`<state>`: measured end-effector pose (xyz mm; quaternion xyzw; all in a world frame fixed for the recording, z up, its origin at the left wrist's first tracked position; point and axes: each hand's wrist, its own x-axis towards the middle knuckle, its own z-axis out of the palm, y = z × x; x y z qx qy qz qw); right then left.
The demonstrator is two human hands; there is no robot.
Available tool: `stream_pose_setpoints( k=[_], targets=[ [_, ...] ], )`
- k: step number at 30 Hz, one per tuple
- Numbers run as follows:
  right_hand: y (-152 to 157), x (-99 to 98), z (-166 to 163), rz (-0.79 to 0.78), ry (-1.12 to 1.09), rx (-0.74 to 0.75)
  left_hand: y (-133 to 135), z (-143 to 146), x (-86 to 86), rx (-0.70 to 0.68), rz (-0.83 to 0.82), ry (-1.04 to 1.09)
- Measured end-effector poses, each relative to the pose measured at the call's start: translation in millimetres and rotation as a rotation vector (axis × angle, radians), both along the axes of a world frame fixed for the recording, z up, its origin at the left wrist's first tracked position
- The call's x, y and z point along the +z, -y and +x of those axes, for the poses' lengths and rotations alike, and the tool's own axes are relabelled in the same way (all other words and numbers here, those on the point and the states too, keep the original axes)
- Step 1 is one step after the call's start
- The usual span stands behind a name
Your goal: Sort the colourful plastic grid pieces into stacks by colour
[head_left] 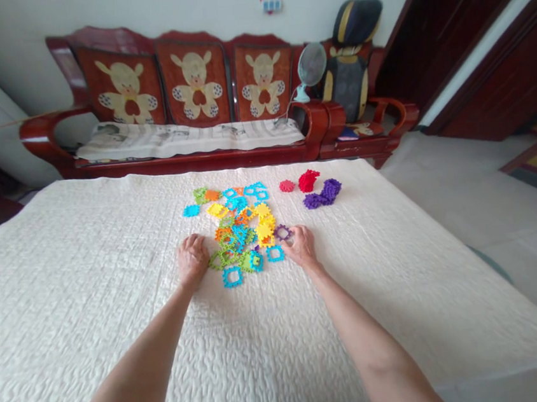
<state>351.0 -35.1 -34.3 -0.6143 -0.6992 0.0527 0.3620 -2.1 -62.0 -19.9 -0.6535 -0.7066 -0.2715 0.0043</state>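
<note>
A loose heap of toothed plastic building pieces in blue, green, yellow and orange lies on the white quilted cloth. My right hand is at the heap's right side, its fingers closed on a purple frame piece. A blue frame piece lies just left of that hand. My left hand rests on the cloth left of the heap, fingers curled in; whether anything is under them is hidden. Green pieces lie close to its right.
Behind my right hand are a purple pile, a red pile and a pinkish-red piece. A lone blue piece lies beyond my left hand. A wooden sofa and a small fan stand past the table's far edge.
</note>
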Motion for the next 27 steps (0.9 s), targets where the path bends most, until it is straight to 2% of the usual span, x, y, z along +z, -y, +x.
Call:
stream_pose_setpoints(
  k=[4,9,13,16,20,24,27],
  targets=[
    [2.4,0.7,1.8,0.063,-0.046,0.032,0.5,2.6,3.1,0.014,-0.016,0.007],
    [19.3,12.9,-9.4,0.179,-0.055,0.228,0.6,3.5,5.4,0.023,-0.040,-0.016],
    [28.5,32.8,-39.7,0.067,0.171,0.431,0.5,2.8,4.9,0.020,-0.050,-0.039],
    [26.5,46.4,-58.7,-0.064,0.377,0.521,0.7,3.1,4.7,0.023,-0.043,-0.046],
    [21.9,53.8,-67.2,-0.131,0.469,0.542,1.3,4.4,5.2,0.026,-0.033,-0.047],
    [23.7,54.0,-67.1,-0.093,0.373,0.532,2.3,4.8,5.9,0.016,-0.020,-0.030],
    [25.0,54.1,-63.7,-0.051,0.254,0.471,2.5,3.8,5.9,0.004,-0.023,-0.029]
  ],
)
